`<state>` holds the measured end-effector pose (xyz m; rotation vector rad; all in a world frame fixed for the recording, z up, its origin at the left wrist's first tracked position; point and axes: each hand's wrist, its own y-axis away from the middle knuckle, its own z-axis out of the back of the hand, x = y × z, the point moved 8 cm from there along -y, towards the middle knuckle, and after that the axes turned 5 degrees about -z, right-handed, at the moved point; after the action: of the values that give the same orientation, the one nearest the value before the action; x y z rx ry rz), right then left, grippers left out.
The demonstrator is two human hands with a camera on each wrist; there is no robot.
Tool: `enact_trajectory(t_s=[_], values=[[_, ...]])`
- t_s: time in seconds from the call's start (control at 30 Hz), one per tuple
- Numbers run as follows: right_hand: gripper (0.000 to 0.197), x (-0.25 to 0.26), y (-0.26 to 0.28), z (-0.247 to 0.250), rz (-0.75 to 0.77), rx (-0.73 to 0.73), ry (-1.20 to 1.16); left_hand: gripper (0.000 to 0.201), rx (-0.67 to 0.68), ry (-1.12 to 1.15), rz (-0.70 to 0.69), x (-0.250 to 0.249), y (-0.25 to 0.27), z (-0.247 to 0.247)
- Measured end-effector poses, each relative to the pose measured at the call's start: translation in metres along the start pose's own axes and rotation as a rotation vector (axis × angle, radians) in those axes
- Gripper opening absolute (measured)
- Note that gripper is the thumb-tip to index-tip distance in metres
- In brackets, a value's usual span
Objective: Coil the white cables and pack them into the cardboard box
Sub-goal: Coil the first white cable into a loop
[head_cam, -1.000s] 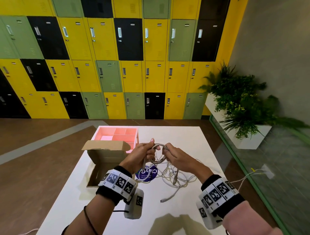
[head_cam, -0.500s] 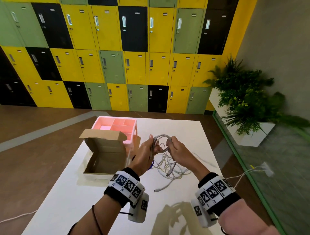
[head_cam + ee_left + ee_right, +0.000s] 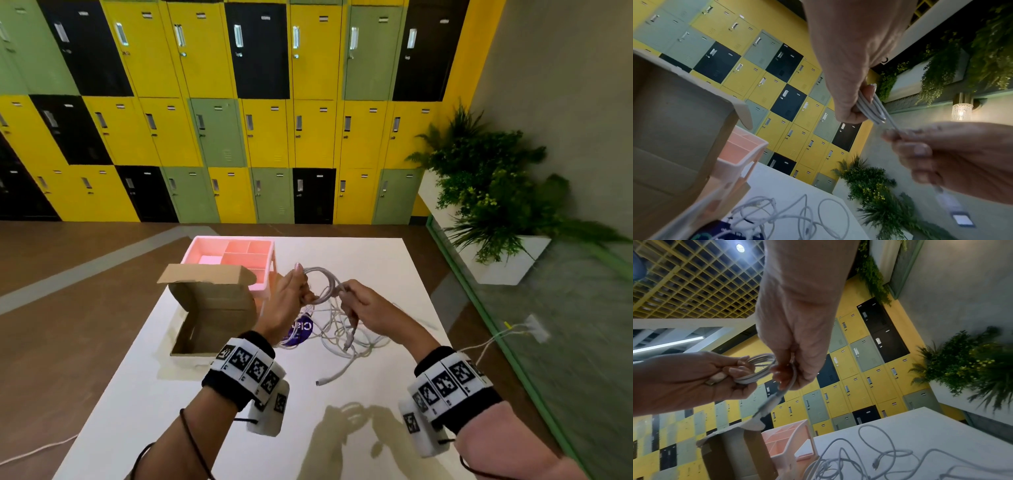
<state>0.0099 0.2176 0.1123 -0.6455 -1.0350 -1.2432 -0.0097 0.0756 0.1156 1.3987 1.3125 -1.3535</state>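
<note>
My left hand [image 3: 295,293] grips a small coil of white cable [image 3: 325,279] held up over the white table [image 3: 205,428]. The coil's loops [image 3: 872,108] run between its thumb and fingers. My right hand [image 3: 358,301] pinches the same cable's free end just right of the coil [image 3: 758,368], and the connector plug [image 3: 348,341] dangles below it. A tangle of loose white cables [image 3: 346,334] lies on the table beneath both hands. The open cardboard box [image 3: 212,311] stands left of the hands, its lid flap raised.
A pink compartment tray [image 3: 233,257] sits behind the box. A round purple sticker [image 3: 299,332] lies under the cable tangle. One cable end [image 3: 329,377] points toward me. The table's right edge runs beside a green-framed glass panel [image 3: 513,359]; a planter [image 3: 496,205] stands beyond.
Both hands have stayed together on the coil, with the right hand shifting along the cable's end. My head has risen and turned, so the table sits lower in view.
</note>
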Motion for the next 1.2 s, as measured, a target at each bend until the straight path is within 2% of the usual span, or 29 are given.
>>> enact_trajectory(t_s=[0.1, 0.2, 0.3, 0.4, 0.53, 0.77, 1.0, 1.2], values=[[0.021, -0.005, -0.001, 0.008, -0.004, 0.006, 0.119, 0.040, 0.016, 0.034, 0.004, -0.002, -0.005, 0.011], [0.024, -0.010, -0.005, 0.022, -0.045, -0.126, 0.238, 0.040, 0.071, 0.061, 0.053, 0.001, -0.002, 0.014], [0.021, 0.002, -0.009, 0.036, 0.007, -0.326, 0.086, 0.037, 0.199, 0.083, 0.108, 0.004, 0.007, 0.005], [0.018, 0.012, -0.015, 0.040, 0.052, -0.398, -0.068, 0.036, 0.297, 0.052, 0.147, 0.005, 0.016, -0.002], [0.018, 0.017, -0.022, 0.022, 0.028, -0.324, -0.260, 0.038, 0.371, 0.043, 0.145, 0.002, 0.019, -0.001], [0.017, 0.019, -0.026, -0.015, -0.041, -0.157, -0.448, 0.042, 0.337, -0.007, 0.133, 0.008, 0.009, 0.020], [0.031, 0.029, -0.030, -0.035, -0.130, -0.056, -0.323, 0.046, 0.276, -0.224, 0.058, 0.009, -0.003, 0.032], [0.032, 0.033, -0.032, -0.049, -0.115, 0.118, -0.158, 0.052, 0.292, -0.154, 0.045, 0.004, -0.007, 0.032]])
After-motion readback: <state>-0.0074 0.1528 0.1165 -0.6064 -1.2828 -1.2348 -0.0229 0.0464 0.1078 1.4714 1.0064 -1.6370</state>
